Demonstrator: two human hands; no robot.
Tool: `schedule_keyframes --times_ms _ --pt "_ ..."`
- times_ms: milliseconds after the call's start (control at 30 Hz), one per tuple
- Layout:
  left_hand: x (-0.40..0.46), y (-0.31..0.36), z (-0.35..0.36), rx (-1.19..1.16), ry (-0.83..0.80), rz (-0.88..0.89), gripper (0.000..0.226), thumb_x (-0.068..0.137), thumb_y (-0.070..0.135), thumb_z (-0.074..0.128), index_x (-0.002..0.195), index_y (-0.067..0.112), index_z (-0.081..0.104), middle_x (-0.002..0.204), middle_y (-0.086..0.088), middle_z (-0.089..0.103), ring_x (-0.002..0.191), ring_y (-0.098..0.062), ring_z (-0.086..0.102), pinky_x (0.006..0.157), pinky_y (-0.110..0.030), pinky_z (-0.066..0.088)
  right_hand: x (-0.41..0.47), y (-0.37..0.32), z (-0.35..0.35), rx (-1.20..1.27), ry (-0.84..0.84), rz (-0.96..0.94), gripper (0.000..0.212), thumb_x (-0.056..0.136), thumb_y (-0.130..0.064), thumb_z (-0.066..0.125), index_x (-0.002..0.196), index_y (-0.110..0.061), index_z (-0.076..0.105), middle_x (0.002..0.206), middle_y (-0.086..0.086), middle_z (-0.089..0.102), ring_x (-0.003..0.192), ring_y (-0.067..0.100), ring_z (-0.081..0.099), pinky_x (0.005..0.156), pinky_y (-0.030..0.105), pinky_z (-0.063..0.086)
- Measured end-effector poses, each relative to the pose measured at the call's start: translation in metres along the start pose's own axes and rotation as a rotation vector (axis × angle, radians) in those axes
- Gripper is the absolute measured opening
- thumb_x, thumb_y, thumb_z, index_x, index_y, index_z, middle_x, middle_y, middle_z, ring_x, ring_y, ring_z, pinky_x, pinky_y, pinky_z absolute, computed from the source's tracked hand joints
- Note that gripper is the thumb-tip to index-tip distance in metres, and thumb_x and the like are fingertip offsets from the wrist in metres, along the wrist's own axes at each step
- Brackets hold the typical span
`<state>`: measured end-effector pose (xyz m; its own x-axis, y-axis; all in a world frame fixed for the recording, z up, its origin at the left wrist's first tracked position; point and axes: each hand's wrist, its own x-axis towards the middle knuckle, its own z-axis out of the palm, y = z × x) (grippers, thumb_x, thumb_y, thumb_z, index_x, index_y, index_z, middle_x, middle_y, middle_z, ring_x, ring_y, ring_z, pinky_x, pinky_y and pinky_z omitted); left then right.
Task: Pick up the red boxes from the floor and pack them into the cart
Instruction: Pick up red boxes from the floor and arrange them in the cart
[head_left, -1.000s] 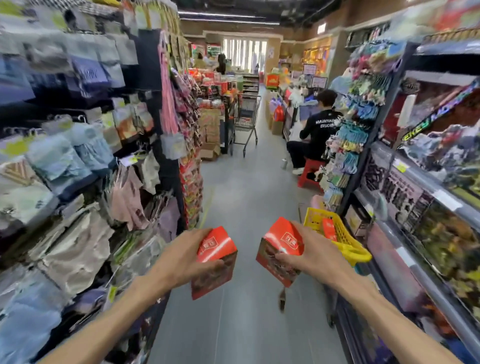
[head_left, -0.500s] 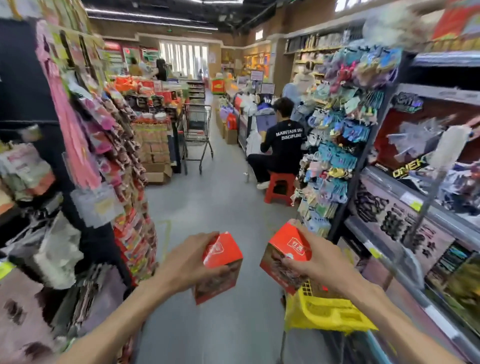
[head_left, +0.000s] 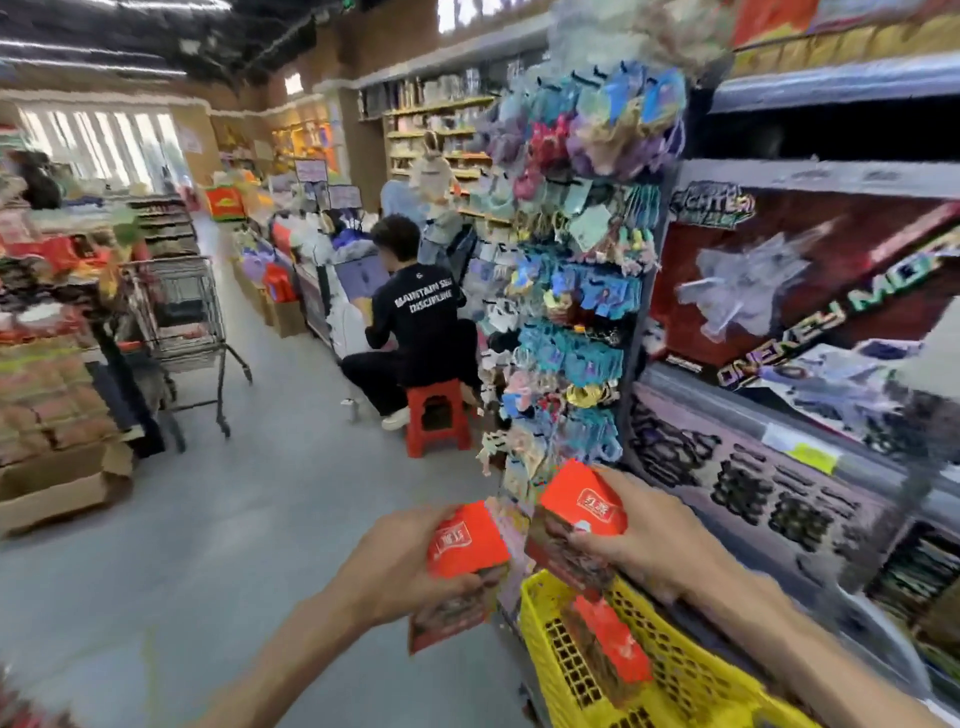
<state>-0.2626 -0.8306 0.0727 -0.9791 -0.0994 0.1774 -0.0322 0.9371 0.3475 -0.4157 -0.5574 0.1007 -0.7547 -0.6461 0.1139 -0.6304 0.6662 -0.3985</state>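
Observation:
My left hand (head_left: 395, 566) grips a red box (head_left: 465, 543) with a dark printed side, held just left of the yellow cart basket (head_left: 691, 675). My right hand (head_left: 641, 535) grips a second red box (head_left: 582, 501) above the basket's near-left corner. The two boxes are close together, almost touching. Inside the basket lies another red box (head_left: 615, 642), tilted along its left wall. The basket sits at the lower right, tight against the shelving.
A person in black sits on a red stool (head_left: 436, 415) in the aisle ahead. A metal shopping cart (head_left: 179, 322) stands at the left by stacked goods and a cardboard box (head_left: 57, 488). A rack of hanging trinkets (head_left: 566, 291) and shelves line the right.
The view has swung right and the yellow basket has come closer below my hands. Both hands have carried their boxes rightward toward it, the right one now over its corner.

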Motion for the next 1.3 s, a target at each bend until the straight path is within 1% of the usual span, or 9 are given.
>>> schedule_keyframes --times_ms 233,367,533,700,833,933,1000,1133,1300 --pt "0.171 -0.017 0.042 -0.005 -0.161 0.283 0.097 0.067 0.087 0.053 0.146 0.033 0.036 0.136 0.007 0.054 0.119 -0.015 0.052 0.096 -0.027 0.040 0.059 0.061 -0.010 -0.048 0.056 0.267 0.097 0.070 -0.083 0.057 0.149 -0.038 0.024 0.144 -0.015 0.046 0.121 0.009 0.051 0.092 0.029 0.046" --pt "0.252 -0.002 0.083 -0.042 -0.246 0.482 0.115 0.054 0.102 0.029 0.147 0.034 0.034 0.140 0.011 0.051 0.125 -0.014 0.049 0.101 -0.034 0.042 0.062 0.102 -0.004 -0.065 0.169 0.488 0.096 0.070 -0.080 0.060 0.149 -0.040 0.025 0.147 -0.013 0.045 0.128 0.011 0.049 0.097 0.031 0.045" --pt "0.333 0.015 0.155 -0.035 -0.396 0.766 0.103 0.066 0.087 0.051 0.149 0.030 0.031 0.142 0.005 0.051 0.127 -0.017 0.049 0.103 -0.034 0.040 0.049 0.137 0.023 -0.040 0.234 0.764 0.100 0.068 -0.084 0.058 0.150 -0.038 0.022 0.149 -0.011 0.042 0.131 0.014 0.046 0.101 0.036 0.045" --pt "0.375 0.033 0.220 0.033 -0.527 0.995 0.101 0.066 0.082 0.046 0.150 0.028 0.028 0.141 0.005 0.048 0.127 -0.019 0.047 0.102 -0.037 0.040 0.028 0.146 0.063 -0.001 0.238 1.083 0.101 0.064 -0.086 0.057 0.146 -0.039 0.022 0.143 -0.007 0.048 0.125 0.017 0.050 0.097 0.038 0.047" --pt "0.387 0.030 0.277 0.008 -0.636 1.054 0.098 0.070 0.079 0.052 0.149 0.024 0.032 0.148 0.003 0.045 0.134 -0.020 0.042 0.106 -0.035 0.035 0.023 0.153 0.099 0.073 0.213 1.237 0.099 0.068 -0.071 0.071 0.148 -0.035 0.025 0.139 -0.005 0.047 0.126 0.018 0.047 0.099 0.031 0.039" --pt "0.392 0.020 0.329 -0.004 -0.715 1.071 0.098 0.071 0.088 0.044 0.146 0.025 0.036 0.141 0.004 0.050 0.129 -0.020 0.048 0.104 -0.038 0.041 0.025 0.175 0.135 0.115 0.180 1.273 0.108 0.057 -0.094 0.047 0.145 -0.034 0.029 0.136 -0.002 0.049 0.126 0.022 0.047 0.100 0.036 0.043" --pt "0.393 0.011 0.360 -0.013 -0.740 1.081 0.096 0.072 0.088 0.045 0.145 0.026 0.037 0.139 0.004 0.052 0.125 -0.021 0.052 0.102 -0.038 0.044 0.028 0.194 0.161 0.149 0.188 1.279 0.110 0.054 -0.097 0.041 0.145 -0.037 0.030 0.135 -0.005 0.049 0.127 0.018 0.044 0.100 0.037 0.043" --pt "0.398 -0.014 0.422 -0.011 -0.772 1.078 0.093 0.073 0.091 0.039 0.142 0.028 0.039 0.133 0.006 0.056 0.118 -0.020 0.057 0.099 -0.039 0.047 0.034 0.235 0.214 0.116 0.195 1.257 0.104 0.059 -0.088 0.044 0.145 -0.031 0.033 0.131 -0.007 0.051 0.122 0.017 0.043 0.098 0.026 0.031" --pt "0.398 -0.050 0.488 0.021 -0.873 0.987 0.099 0.069 0.088 0.047 0.150 0.036 0.025 0.147 0.012 0.040 0.132 -0.016 0.042 0.110 -0.039 0.035 0.028 0.299 0.293 0.003 0.034 1.172 0.093 0.067 -0.069 0.067 0.139 -0.017 0.042 0.126 0.003 0.057 0.117 0.026 0.047 0.100 0.034 0.035"
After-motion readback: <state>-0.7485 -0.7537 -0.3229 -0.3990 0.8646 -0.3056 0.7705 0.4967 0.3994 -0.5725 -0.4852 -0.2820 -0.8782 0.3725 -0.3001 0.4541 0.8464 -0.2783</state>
